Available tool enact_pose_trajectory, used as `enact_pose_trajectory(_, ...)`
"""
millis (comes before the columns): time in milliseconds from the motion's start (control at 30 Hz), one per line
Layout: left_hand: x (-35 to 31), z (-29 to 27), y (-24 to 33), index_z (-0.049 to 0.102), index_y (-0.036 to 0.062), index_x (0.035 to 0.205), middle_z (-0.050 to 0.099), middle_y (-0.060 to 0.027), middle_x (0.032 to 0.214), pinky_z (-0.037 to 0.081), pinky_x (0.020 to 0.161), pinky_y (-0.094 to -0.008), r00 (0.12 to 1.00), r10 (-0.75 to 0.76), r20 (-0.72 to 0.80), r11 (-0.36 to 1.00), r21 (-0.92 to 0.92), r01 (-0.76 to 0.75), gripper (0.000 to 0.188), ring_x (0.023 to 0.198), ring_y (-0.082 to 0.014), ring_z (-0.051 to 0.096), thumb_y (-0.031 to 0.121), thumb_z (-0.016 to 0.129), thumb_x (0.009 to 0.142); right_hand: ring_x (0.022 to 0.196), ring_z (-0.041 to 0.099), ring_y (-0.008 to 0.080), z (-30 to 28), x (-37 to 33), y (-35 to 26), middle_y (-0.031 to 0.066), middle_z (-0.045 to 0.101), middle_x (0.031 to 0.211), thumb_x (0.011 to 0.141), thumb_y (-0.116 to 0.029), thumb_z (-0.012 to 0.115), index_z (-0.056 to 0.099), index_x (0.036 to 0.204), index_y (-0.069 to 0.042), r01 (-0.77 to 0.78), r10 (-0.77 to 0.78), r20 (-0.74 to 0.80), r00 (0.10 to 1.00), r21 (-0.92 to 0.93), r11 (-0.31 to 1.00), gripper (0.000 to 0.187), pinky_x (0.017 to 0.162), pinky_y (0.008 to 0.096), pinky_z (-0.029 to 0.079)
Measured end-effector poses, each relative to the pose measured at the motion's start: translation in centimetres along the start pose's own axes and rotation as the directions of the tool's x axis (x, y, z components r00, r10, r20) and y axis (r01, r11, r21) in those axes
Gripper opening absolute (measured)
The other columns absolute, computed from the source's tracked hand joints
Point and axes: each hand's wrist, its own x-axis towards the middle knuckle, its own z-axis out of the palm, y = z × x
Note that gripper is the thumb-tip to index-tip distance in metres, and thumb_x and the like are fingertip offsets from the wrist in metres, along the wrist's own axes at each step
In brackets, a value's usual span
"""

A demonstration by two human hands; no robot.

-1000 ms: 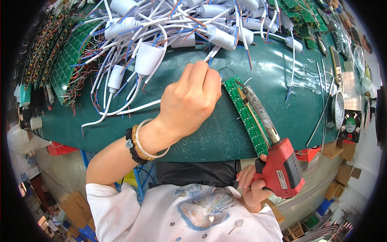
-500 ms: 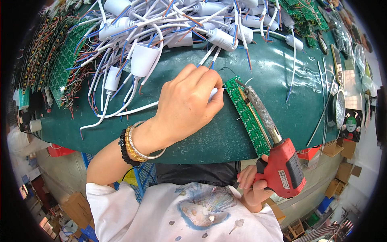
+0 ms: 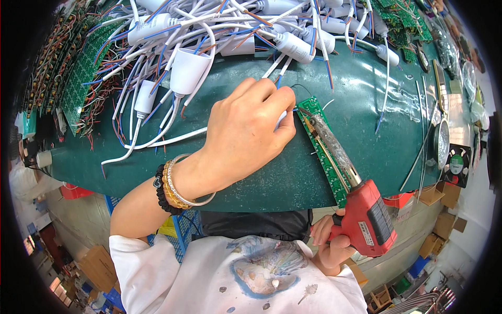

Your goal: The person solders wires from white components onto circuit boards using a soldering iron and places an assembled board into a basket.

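Note:
My left hand point(image 3: 251, 128), with bracelets at its wrist, is closed in a pinch on a white cable point(image 3: 189, 135). The cable's end with a blue wire pokes out by the fingertips, at the top corner of a narrow green circuit board point(image 3: 325, 159). My right hand point(image 3: 332, 242) is wrapped round the handle of a red soldering gun point(image 3: 368, 217). Its long barrel lies slantwise over the board, with the tip at the board's top left corner, close to the wire end. Whether tip and wire touch is too small to tell.
White lamp holders point(image 3: 189, 70) with stripped blue and brown wires are heaped at the far side of the green table point(image 3: 251, 191). Green circuit boards point(image 3: 86, 78) are stacked at the far left. Tweezers point(image 3: 439, 86), thin metal rods and a small fan point(image 3: 456, 165) lie at the right.
The soldering gun's tip has shifted left to the board's corner beside the wire end. My left hand keeps its pinch on the cable. The whole view has shifted slightly.

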Motion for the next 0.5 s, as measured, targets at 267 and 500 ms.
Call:
enact_pose_trajectory(267,0.03,0.05,0.08,0.058,0.0051,0.075,0.056,-0.0073,0.074,0.046,0.062,-0.037,1.0,-0.008,-0.008,1.0,0.011,0.008,0.015,0.071,-0.027,0.057,0.0,0.067,0.065,0.038,0.043,0.0116,0.3,0.28,-0.37,0.0017,0.042,0.047,0.087,-0.049,0.058,0.044,0.108,0.008,-0.005,0.007,0.027,1.0,-0.083,0.997,0.062,0.04,0.0241,0.038)
enact_pose_trajectory(500,-0.02,0.14,0.04,0.058,0.0056,0.075,0.053,-0.0071,0.073,0.045,0.06,-0.0367,1.0,-0.012,-0.021,1.0,-0.001,0.012,0.014,0.069,-0.0262,0.056,0.001,0.067,0.065,0.036,0.042,0.0108,0.31,0.4,-0.21,0.0007,0.043,0.047,0.086,-0.053,0.056,0.041,0.119,0.011,0.056,-0.052,0.036,0.998,-0.119,0.991,0.074,0.039,0.0235,0.037)
